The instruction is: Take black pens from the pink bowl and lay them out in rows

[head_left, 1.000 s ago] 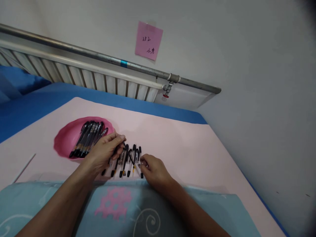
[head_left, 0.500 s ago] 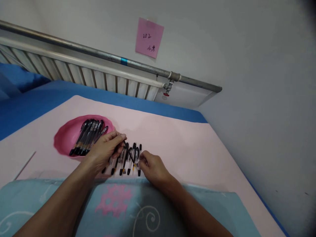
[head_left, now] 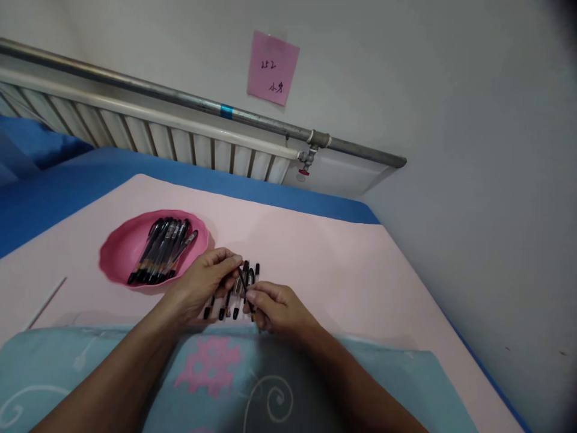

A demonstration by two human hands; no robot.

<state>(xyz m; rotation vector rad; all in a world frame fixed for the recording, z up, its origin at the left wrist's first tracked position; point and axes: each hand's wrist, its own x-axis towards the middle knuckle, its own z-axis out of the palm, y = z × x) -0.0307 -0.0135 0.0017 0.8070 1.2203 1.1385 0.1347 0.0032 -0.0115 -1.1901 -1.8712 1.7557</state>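
Between my two hands a thin black pen refill (head_left: 243, 280) slants down to the right over the table. My left hand (head_left: 211, 276) pinches its upper end. The fingers of my right hand (head_left: 274, 304) close on its lower end, and its tip is hidden by them. Under and between the hands lie several pen parts (head_left: 222, 313), clear barrels and black caps, set roughly side by side; my hands cover some of them. Just left of my left hand, a pink bowl (head_left: 118, 255) with a wavy rim holds a bundle of black capped pens (head_left: 162, 249).
The pink tabletop (head_left: 324, 264) has a blue border (head_left: 333, 207) at its far side. A thin white stick (head_left: 46, 302) lies at the left. Patterned light-blue cloth (head_left: 216, 385) covers the near edge. Behind are a white radiator (head_left: 180, 144), a metal pipe (head_left: 180, 96) and a pink note (head_left: 273, 69).
My left hand has moved right with the refill, away from the bowl. My right hand has shifted slightly left and taken hold of the refill's lower end.
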